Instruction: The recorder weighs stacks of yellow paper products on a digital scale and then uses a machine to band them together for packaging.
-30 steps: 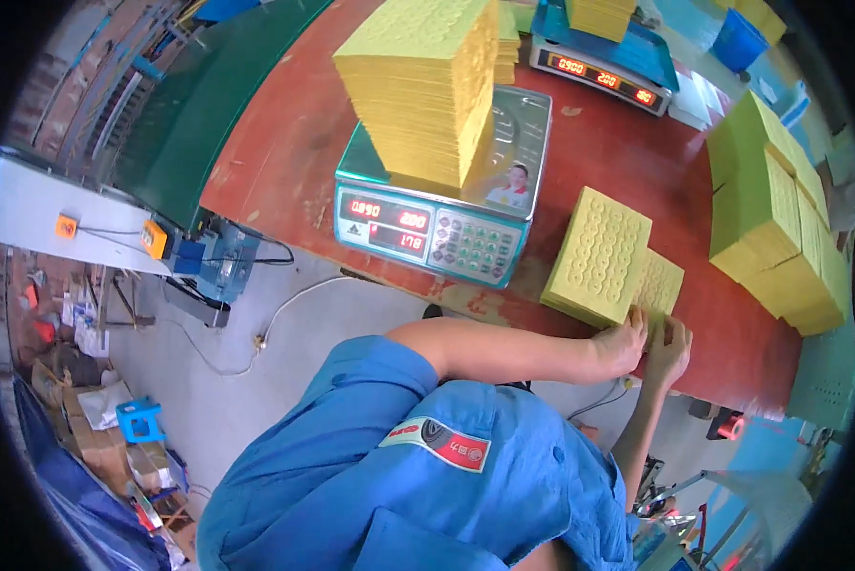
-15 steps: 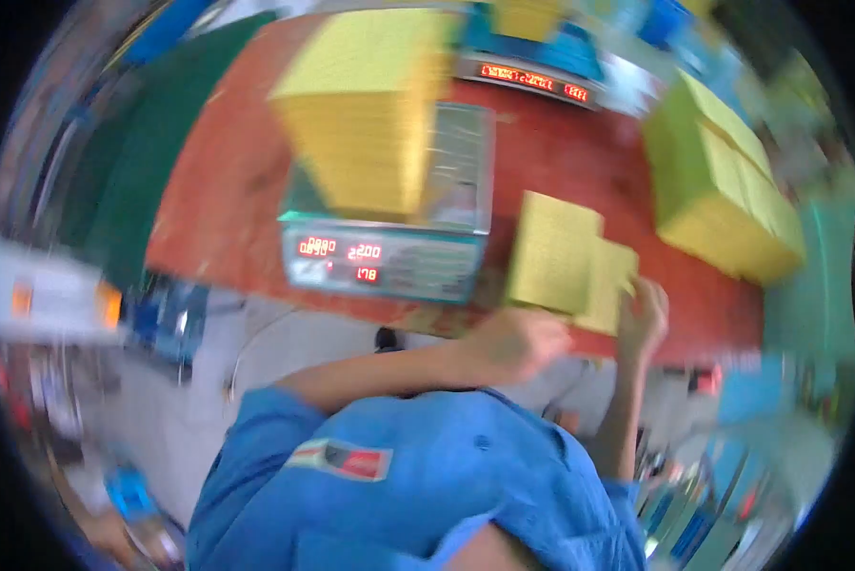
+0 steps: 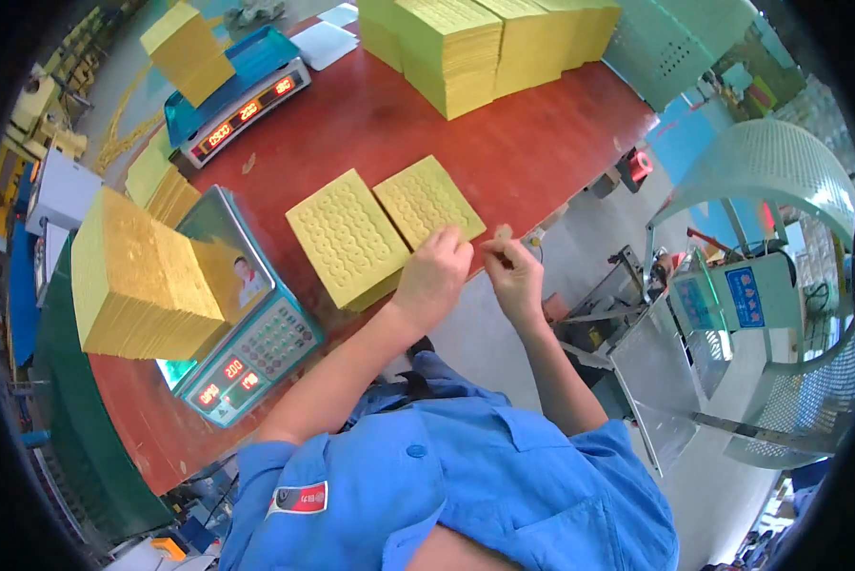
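Observation:
Two low stacks of yellow sheets embossed with rows of rings lie side by side on the red table: a taller left stack [image 3: 347, 233] and a lower right stack [image 3: 426, 195]. My left hand [image 3: 435, 276] is at the near edge of the right stack, fingers curled and pressed together over its corner; whatever they hold is hidden. Just off the table edge, my right hand [image 3: 515, 276] is closed in a pinch, with a tiny tan bit at the fingertips too small to name. The two hands are close together but apart.
A teal counting scale [image 3: 247, 366] at left bears a tall yellow stack [image 3: 142, 276]. Behind it, a second scale [image 3: 247, 109] with a blue tray holds another stack. Large yellow stacks [image 3: 451, 57] stand at the far edge. A perforated pale chair [image 3: 761, 181] is at right.
The view has swung right, so the table and scales now appear farther left and tilted. My left hand has come over the right stack's corner; my right hand has left the sheets and table edge.

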The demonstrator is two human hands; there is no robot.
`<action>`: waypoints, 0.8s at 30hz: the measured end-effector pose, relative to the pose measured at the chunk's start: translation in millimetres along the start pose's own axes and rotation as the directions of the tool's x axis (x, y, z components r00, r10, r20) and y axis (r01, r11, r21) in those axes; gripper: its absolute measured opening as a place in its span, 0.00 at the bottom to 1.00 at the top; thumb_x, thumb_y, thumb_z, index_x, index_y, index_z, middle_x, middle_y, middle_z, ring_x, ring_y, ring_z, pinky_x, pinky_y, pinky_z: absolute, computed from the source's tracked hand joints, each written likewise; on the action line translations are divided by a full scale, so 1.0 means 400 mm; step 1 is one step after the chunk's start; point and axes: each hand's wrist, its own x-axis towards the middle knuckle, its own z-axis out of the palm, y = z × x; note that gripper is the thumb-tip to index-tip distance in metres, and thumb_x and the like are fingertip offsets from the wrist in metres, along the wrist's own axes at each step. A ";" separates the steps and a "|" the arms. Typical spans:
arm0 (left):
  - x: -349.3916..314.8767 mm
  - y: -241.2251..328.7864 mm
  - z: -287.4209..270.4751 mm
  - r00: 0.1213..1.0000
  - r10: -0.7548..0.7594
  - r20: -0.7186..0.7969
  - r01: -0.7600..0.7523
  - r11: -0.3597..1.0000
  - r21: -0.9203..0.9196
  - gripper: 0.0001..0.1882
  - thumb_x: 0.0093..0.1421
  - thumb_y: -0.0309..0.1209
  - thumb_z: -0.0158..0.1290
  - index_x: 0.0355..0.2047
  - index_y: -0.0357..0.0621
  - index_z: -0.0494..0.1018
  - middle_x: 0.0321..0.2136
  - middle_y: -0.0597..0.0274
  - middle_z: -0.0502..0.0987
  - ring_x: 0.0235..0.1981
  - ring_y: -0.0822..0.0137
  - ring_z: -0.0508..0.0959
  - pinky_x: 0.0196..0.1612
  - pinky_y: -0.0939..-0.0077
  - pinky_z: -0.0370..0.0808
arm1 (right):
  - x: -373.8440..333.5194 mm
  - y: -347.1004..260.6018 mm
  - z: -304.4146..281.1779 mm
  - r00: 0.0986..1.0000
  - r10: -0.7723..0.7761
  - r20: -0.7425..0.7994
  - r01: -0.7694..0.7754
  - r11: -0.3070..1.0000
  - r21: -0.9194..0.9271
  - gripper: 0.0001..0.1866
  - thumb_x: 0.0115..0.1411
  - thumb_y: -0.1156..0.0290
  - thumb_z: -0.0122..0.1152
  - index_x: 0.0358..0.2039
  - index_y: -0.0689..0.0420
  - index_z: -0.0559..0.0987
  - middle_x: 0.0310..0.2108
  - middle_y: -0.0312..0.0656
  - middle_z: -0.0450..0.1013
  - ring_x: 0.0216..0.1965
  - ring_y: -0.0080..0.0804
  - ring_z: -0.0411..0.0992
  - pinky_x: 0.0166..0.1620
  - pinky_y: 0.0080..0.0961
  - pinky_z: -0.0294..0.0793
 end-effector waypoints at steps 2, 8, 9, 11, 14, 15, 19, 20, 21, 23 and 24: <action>0.025 -0.019 0.045 0.998 -0.050 -0.041 0.058 0.973 0.222 0.06 0.52 0.23 0.53 0.31 0.37 0.70 0.39 0.46 0.74 0.43 0.49 0.75 0.43 0.61 0.77 | -0.018 0.013 -0.005 0.999 0.049 0.024 -0.050 0.998 0.032 0.06 0.57 0.79 0.62 0.36 0.61 0.81 0.29 0.40 0.76 0.30 0.23 0.73 0.36 0.21 0.73; 0.080 -0.012 0.082 0.948 -0.253 0.193 0.173 0.918 0.356 0.06 0.51 0.24 0.55 0.31 0.39 0.73 0.35 0.50 0.75 0.42 0.53 0.75 0.44 0.66 0.78 | -0.009 0.052 -0.021 0.992 0.104 0.069 -0.109 0.991 0.075 0.06 0.56 0.80 0.63 0.36 0.61 0.82 0.28 0.37 0.76 0.30 0.21 0.73 0.35 0.20 0.73; 0.083 -0.018 0.082 0.946 -0.257 0.197 0.174 0.916 0.362 0.06 0.51 0.24 0.55 0.31 0.39 0.73 0.35 0.50 0.75 0.42 0.53 0.75 0.44 0.66 0.78 | -0.003 0.054 -0.020 0.992 0.098 0.075 -0.103 0.992 0.079 0.06 0.56 0.80 0.63 0.36 0.61 0.82 0.28 0.37 0.76 0.30 0.20 0.73 0.35 0.20 0.73; 0.084 -0.028 0.079 0.963 -0.225 0.151 0.169 0.935 0.312 0.06 0.50 0.23 0.55 0.30 0.39 0.74 0.34 0.52 0.75 0.41 0.54 0.75 0.43 0.66 0.78 | 0.009 0.053 -0.019 0.992 0.093 0.084 -0.100 0.991 0.087 0.06 0.56 0.80 0.63 0.36 0.61 0.82 0.28 0.37 0.76 0.30 0.20 0.72 0.35 0.20 0.73; 0.081 -0.028 0.075 0.961 -0.245 0.132 0.200 0.938 0.284 0.05 0.50 0.23 0.55 0.29 0.39 0.74 0.34 0.52 0.75 0.41 0.55 0.75 0.42 0.66 0.78 | 0.021 0.054 -0.018 0.985 0.121 0.124 -0.134 0.986 0.101 0.07 0.56 0.78 0.62 0.36 0.60 0.82 0.30 0.42 0.78 0.30 0.27 0.76 0.36 0.25 0.76; 0.081 -0.025 0.075 0.960 -0.247 0.132 0.202 0.937 0.286 0.05 0.50 0.23 0.55 0.29 0.39 0.74 0.34 0.52 0.75 0.41 0.55 0.75 0.42 0.66 0.78 | 0.022 0.059 -0.016 0.984 0.128 0.126 -0.142 0.984 0.108 0.07 0.56 0.78 0.62 0.36 0.60 0.82 0.30 0.42 0.78 0.30 0.27 0.76 0.36 0.25 0.76; 0.078 -0.021 0.077 0.961 -0.246 0.127 0.189 0.919 0.345 0.04 0.51 0.25 0.53 0.28 0.40 0.75 0.34 0.53 0.74 0.41 0.56 0.75 0.40 0.65 0.78 | 0.023 0.072 -0.015 0.981 0.146 0.128 -0.162 0.978 0.129 0.07 0.56 0.78 0.63 0.36 0.60 0.82 0.30 0.41 0.78 0.30 0.26 0.76 0.36 0.24 0.75; 0.076 -0.021 0.081 0.959 -0.250 0.134 0.187 0.912 0.365 0.04 0.51 0.26 0.53 0.28 0.40 0.75 0.34 0.54 0.74 0.41 0.57 0.75 0.40 0.65 0.78 | 0.023 0.075 -0.017 0.981 0.144 0.129 -0.160 0.978 0.130 0.07 0.56 0.78 0.63 0.36 0.60 0.82 0.30 0.41 0.78 0.30 0.26 0.76 0.36 0.24 0.75; 0.073 -0.021 0.087 0.959 -0.251 0.134 0.187 0.911 0.366 0.04 0.51 0.26 0.53 0.28 0.40 0.75 0.34 0.54 0.74 0.41 0.57 0.75 0.40 0.65 0.78 | 0.023 0.080 -0.018 0.978 0.166 0.125 -0.185 0.970 0.160 0.06 0.56 0.78 0.63 0.36 0.60 0.82 0.29 0.40 0.78 0.30 0.24 0.75 0.35 0.23 0.75; 0.067 -0.021 0.098 0.980 -0.183 0.081 0.142 0.920 0.366 0.05 0.51 0.27 0.53 0.28 0.40 0.75 0.35 0.56 0.73 0.41 0.59 0.75 0.38 0.65 0.77 | 0.024 0.084 -0.018 0.974 0.188 0.123 -0.209 0.959 0.193 0.06 0.56 0.78 0.63 0.36 0.60 0.82 0.29 0.39 0.78 0.30 0.23 0.74 0.35 0.22 0.75; 0.064 -0.023 0.103 0.979 -0.185 0.081 0.143 0.918 0.370 0.05 0.51 0.27 0.53 0.28 0.40 0.75 0.35 0.56 0.73 0.41 0.59 0.75 0.38 0.65 0.77 | 0.025 0.085 -0.017 0.975 0.186 0.120 -0.209 0.954 0.216 0.06 0.57 0.78 0.63 0.36 0.61 0.82 0.28 0.38 0.77 0.29 0.22 0.74 0.35 0.21 0.74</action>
